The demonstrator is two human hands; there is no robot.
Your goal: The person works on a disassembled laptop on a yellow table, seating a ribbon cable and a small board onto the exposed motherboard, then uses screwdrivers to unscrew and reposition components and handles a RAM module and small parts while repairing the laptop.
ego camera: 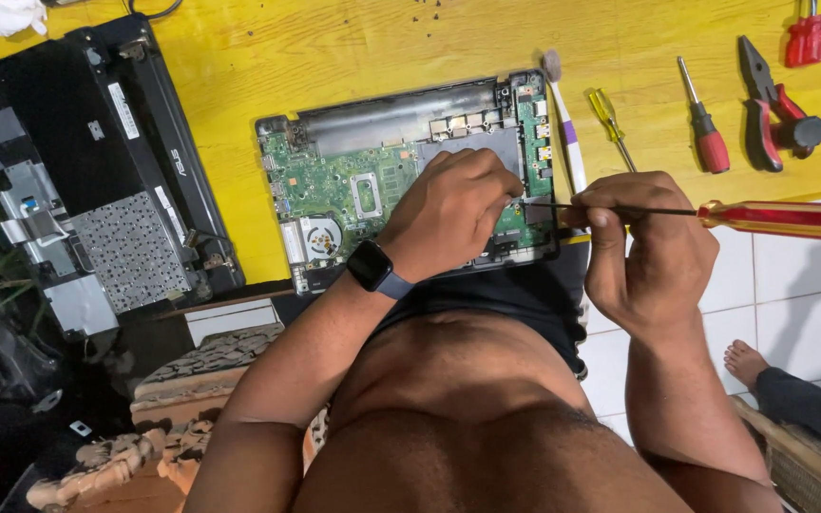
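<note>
Right hand [653,249] fingers pinch the screwdriver [715,215] shaft; left hand [453,211], curled, presses the motherboard [334,185].

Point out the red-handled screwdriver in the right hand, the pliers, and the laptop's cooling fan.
Red-handled screwdriver [773,218]: head view, on its translucent red handle.
Pliers [768,104]: head view, at the pivot above the red grips.
Cooling fan [319,237]: head view, on the round fan housing at the green board's lower left.

The opened laptop base [401,180] lies on the table [334,47]. Left of it lies the detached laptop cover [97,161]; right of it lie a toothbrush [567,133], two small screwdrivers [612,123] and pliers [772,104]. Both hands rest on its near right corner.
</note>
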